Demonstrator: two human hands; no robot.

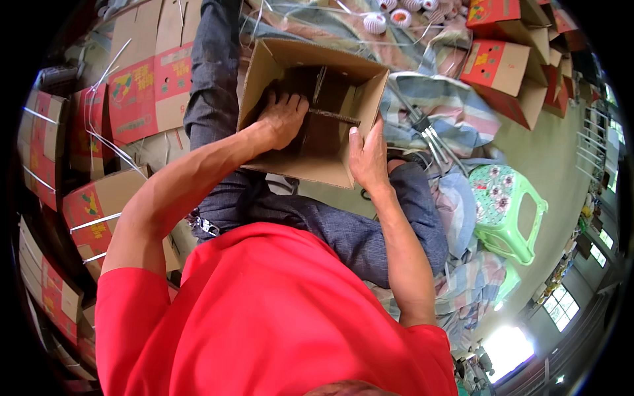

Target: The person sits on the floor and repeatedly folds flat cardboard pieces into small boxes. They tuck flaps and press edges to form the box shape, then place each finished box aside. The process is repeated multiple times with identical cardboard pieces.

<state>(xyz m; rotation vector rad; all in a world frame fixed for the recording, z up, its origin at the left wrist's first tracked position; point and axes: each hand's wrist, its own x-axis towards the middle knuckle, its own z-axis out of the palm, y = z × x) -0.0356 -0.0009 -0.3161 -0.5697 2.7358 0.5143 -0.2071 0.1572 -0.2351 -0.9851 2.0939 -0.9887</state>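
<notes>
An open cardboard box [317, 173] sits between my legs, its top facing up. Inside it stands a crossed cardboard divider [334, 117] that splits the space into compartments. My left hand [282, 119] reaches over the near left wall into the box, fingers stretched and slightly apart, nothing visibly held; what its fingertips touch is hard to make out. At the right wall, my right hand [370, 157] grips the box near its front corner, the thumb at the rim and the fingers along the outer side.
Red-and-brown cartons [140, 92] lie and stack at the left, with white straps [109, 142] among them. More open cartons [502, 66] stand at the far right. White rolls [374, 23] rest on striped cloth [456, 109] beyond the box. A green stool [508, 211] and metal legs [429, 135] are at the right.
</notes>
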